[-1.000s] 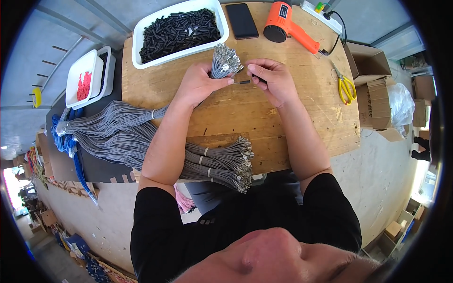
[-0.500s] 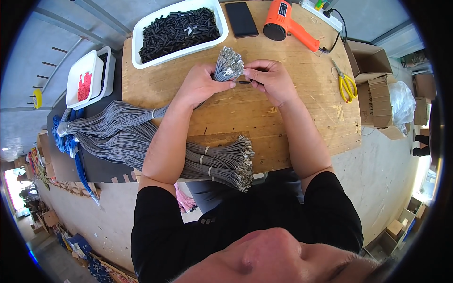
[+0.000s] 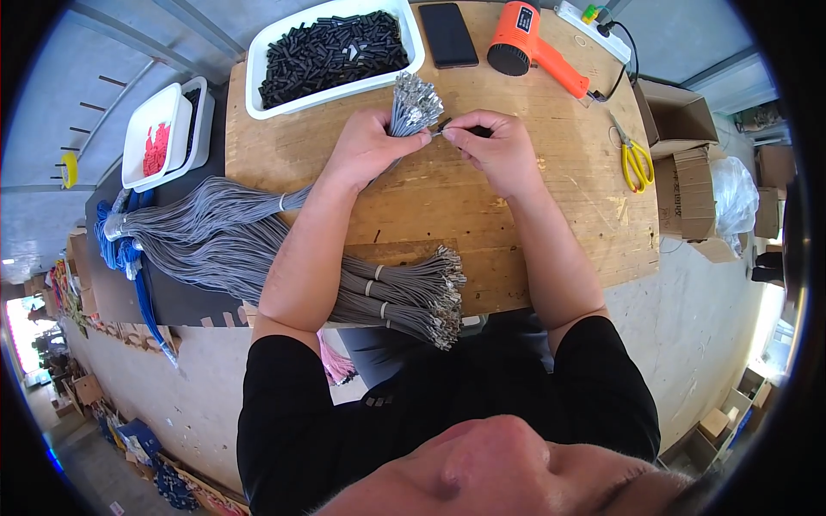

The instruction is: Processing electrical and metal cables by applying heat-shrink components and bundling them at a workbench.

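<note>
My left hand (image 3: pixel 363 148) is closed round a bundle of grey wires (image 3: pixel 404 119), whose silvery metal ends fan out above the fist. Close beside it, my right hand (image 3: pixel 501 153) pinches a small dark piece, apparently a short black tube (image 3: pixel 444 125), near my left thumb. Whether a wire end sits inside it is too small to tell. More grey wires (image 3: pixel 228 224) lie to the left, banded into bundles, with their metal ends (image 3: pixel 446 297) close to the table's near edge.
On the wooden table (image 3: pixel 568 224), a white tray (image 3: pixel 255 82) holds many black tubes. A black phone (image 3: pixel 448 36), an orange heat gun (image 3: pixel 551 62), a power strip (image 3: pixel 594 33) and yellow-handled scissors (image 3: pixel 636 163) lie beyond. White trays (image 3: pixel 178 129) with red pieces stand left; cardboard boxes (image 3: pixel 688 193) right.
My right hand has turned slightly, and the dark piece at its fingertips has risen toward the left thumb. My left hand still grips the bundle, with little shift.
</note>
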Demonstrator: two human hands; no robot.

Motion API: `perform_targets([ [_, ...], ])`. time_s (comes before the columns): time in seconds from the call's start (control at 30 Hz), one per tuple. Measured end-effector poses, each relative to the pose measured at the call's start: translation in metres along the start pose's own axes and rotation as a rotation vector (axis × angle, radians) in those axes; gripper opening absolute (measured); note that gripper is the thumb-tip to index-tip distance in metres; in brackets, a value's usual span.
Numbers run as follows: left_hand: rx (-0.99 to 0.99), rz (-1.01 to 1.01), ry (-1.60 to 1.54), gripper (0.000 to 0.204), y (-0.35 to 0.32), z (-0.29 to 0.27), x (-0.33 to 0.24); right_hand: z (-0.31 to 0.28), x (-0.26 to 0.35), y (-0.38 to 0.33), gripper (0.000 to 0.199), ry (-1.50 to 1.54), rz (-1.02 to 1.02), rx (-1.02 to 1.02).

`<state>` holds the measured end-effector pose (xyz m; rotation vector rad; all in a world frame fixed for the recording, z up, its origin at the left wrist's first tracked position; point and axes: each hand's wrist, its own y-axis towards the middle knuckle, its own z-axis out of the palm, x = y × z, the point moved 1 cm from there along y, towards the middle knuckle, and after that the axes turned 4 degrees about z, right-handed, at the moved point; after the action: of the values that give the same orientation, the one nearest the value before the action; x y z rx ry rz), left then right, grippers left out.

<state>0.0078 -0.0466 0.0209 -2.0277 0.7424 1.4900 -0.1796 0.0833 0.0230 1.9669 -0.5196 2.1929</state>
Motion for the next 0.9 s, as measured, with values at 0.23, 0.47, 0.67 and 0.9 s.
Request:
perform_targets([
  [0.23, -0.005, -0.047, -0.035, 0.025, 0.003, -0.001, -0.002, -0.025, -0.007, 0.016, 0.018, 0.759, 0.185, 0.135],
  [0.47, 0.009, -0.059, -0.116, 0.025, 0.001, -0.001, -0.005, -0.033, -0.021, 0.023, 0.017, 0.84, 0.247, 0.163],
  [0.67, 0.014, -0.056, -0.127, 0.026, 0.0, 0.0, -0.007, -0.026, -0.023, 0.023, 0.017, 0.955, 0.274, 0.188],
  [0.9, 0.018, -0.061, -0.128, 0.025, 0.002, 0.0, -0.004, -0.023, -0.017, 0.018, 0.019, 0.799, 0.24, 0.081],
])
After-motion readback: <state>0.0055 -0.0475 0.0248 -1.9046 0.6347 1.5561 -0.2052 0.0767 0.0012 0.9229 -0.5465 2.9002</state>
